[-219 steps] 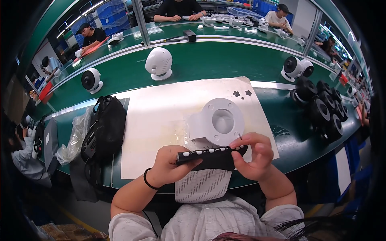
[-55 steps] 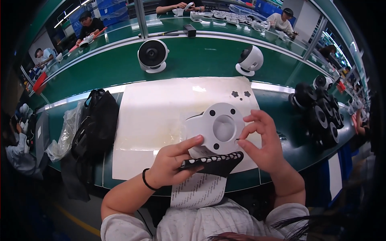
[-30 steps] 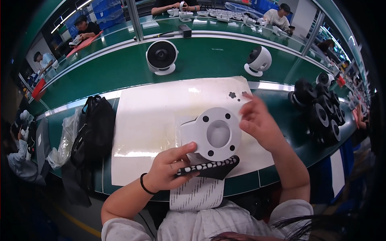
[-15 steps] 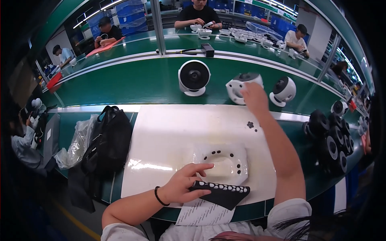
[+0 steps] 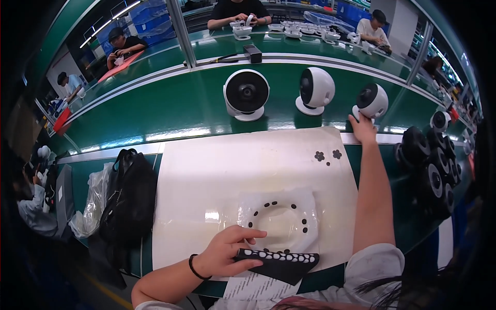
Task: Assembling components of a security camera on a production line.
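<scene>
My left hand (image 5: 227,253) is closed on the near edge of a black adhesive-pad sheet (image 5: 281,266), which has a folded edge lined with white dots; its index finger points out over the ring-shaped fixture. My right hand (image 5: 365,130) reaches far right, its fingers around the white base of a camera (image 5: 373,99) with a round black front. Two similar white cameras stand upright to its left: the middle camera (image 5: 316,89) and the left camera (image 5: 246,94). Small black pads sit around the ring of a clear-wrapped white fixture (image 5: 309,206).
White board (image 5: 196,170) covers the bench before me, with black flower-shaped pieces (image 5: 320,156) at its far right. A black bag (image 5: 129,196) and clear plastic bag (image 5: 93,201) lie left. Black round parts (image 5: 436,175) are stacked right. Co-workers sit across the bench.
The middle camera, tilted under my right hand before, now stands upright on its base. My right hand has moved right to the other camera. My left hand still holds the sheet.
</scene>
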Motion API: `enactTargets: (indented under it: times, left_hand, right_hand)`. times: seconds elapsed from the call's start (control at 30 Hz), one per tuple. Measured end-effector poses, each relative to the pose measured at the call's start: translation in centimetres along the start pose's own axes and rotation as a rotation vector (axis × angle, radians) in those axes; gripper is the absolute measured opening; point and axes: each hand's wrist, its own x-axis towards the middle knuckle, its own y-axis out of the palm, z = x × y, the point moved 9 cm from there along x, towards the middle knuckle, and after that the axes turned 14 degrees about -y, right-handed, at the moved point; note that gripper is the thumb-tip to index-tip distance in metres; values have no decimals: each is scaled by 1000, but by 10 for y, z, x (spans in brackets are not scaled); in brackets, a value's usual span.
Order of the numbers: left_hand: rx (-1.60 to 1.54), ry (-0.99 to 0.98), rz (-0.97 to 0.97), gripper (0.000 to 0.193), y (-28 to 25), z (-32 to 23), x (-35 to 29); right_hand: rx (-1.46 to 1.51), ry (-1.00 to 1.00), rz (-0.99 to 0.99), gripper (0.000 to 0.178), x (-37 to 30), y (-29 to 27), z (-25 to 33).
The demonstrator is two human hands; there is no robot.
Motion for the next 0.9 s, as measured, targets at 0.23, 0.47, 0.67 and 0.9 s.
enactTargets:
  times: [0.23,0.47,0.67,0.9]
  left_hand:
    - [6,18,20,25,1,-2,-2]
    - [12,60,-6,23,1,-12,-9]
    - [-28,186,51,20,12,-33,-22]
    - [-85,175,-31,13,-5,-45,-27]
  right_hand:
    - [-50,-183,-227,25,-9,-47,20]
    - [628,-199,-262,28,-76,-164,99]
    - [1613,-186,266,18,-158,-175,194]
    - [1394,-288,350,24,-218,-165,242]
